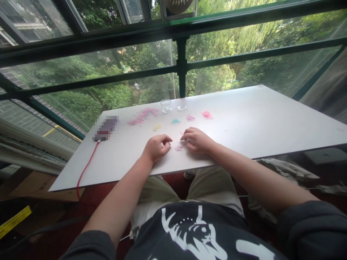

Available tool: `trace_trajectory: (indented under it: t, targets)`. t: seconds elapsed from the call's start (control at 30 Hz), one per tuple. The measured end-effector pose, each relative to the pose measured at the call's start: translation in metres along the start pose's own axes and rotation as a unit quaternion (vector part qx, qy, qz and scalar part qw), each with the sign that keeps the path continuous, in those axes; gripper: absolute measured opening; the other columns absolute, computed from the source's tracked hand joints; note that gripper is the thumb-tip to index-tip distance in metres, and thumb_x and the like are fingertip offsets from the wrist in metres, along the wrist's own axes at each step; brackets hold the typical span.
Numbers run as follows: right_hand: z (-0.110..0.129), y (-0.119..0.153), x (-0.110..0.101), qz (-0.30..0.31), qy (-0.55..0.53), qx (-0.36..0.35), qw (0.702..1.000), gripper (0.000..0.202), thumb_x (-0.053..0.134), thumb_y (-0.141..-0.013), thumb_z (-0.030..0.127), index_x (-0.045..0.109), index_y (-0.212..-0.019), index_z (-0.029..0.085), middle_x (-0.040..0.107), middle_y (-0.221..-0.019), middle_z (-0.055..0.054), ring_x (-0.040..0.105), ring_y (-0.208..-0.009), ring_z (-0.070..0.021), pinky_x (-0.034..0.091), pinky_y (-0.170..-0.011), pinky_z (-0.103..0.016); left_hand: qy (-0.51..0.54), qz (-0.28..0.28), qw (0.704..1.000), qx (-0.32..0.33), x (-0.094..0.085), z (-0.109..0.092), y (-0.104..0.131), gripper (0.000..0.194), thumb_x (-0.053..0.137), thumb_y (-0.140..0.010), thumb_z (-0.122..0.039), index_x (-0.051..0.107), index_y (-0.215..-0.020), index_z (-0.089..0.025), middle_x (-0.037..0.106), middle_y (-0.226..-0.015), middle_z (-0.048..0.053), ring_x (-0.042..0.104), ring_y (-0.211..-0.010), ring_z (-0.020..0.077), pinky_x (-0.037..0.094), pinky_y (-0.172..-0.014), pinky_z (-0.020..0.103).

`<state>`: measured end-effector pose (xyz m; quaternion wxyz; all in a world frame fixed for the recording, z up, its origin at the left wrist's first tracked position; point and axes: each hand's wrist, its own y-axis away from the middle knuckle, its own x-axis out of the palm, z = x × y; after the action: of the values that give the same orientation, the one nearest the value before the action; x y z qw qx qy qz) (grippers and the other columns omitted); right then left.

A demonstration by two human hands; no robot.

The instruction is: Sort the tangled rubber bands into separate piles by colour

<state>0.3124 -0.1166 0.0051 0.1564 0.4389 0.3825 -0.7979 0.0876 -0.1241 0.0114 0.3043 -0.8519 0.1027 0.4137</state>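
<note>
A small pile of pinkish-purple strands (pixel 179 148) is laid on the white surface (pixel 257 126) between the hands. The left hand (pixel 158 147) is held half curled, the right hand (pixel 197 140) bent-fingered beside the pile; whether anything is gripped by either cannot be told. Beyond, a yellow pile (pixel 157 127), a teal pile (pixel 175 121), a pink-purple pile (pixel 190 118) and a coral-pink pile (pixel 207 115) are spread before clear round containers (pixel 181 107). A larger mixed heap (pixel 143 116) is placed farther left, near a pixelated device (pixel 106 128) with a red cable (pixel 87 165). Print on a yellow strip (pixel 15 221) is too blurred to be read.

dark device (pixel 106 128) blurred into blocks
</note>
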Motion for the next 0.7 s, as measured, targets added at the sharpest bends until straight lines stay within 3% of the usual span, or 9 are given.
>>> trace_trajectory:
  t: [0.3,0.47,0.57,0.7]
  targets:
    - [0.004,-0.001,0.002,0.029,0.013,-0.025,0.999,0.006,0.057,-0.071,0.016,0.063,-0.07,0.017,0.062,-0.074,-0.006,0.049,-0.074,-0.0182,0.039,-0.073,-0.03,-0.033,0.022,0.999,0.017,0.0,-0.001,-0.002,0.017,0.05,-0.07,-0.016,0.066,-0.078,-0.017,0.067,-0.076,0.002,0.057,-0.07,0.0155,0.045,-0.072,0.028]
    - [0.004,-0.001,0.001,0.027,0.002,-0.016,1.0,0.011,0.054,-0.074,0.015,0.064,-0.071,0.017,0.062,-0.075,-0.006,0.05,-0.074,-0.0177,0.04,-0.074,-0.029,-0.077,-0.049,0.991,-0.098,-0.003,0.007,-0.003,0.017,0.05,-0.071,-0.018,0.065,-0.079,-0.017,0.066,-0.077,0.003,0.058,-0.073,0.017,0.046,-0.071,0.029]
    - [0.011,0.0,0.001,0.035,-0.01,-0.004,0.999,0.012,0.057,-0.074,0.017,0.067,-0.079,0.016,0.062,-0.077,-0.007,0.051,-0.076,-0.0175,0.041,-0.075,-0.029,-0.092,-0.049,0.984,-0.144,-0.007,0.013,-0.002,0.017,0.051,-0.071,-0.02,0.065,-0.078,-0.018,0.066,-0.078,0.003,0.059,-0.075,0.0178,0.046,-0.071,0.029]
    - [0.025,0.001,0.005,0.035,0.0,0.005,0.999,0.019,0.065,-0.074,0.031,0.069,-0.085,0.015,0.063,-0.081,-0.008,0.052,-0.078,-0.0184,0.041,-0.077,-0.031,-0.106,-0.025,0.989,-0.102,-0.006,0.011,-0.002,0.015,0.053,-0.072,-0.023,0.066,-0.078,-0.018,0.066,-0.078,0.003,0.059,-0.077,0.0185,0.046,-0.075,0.03]
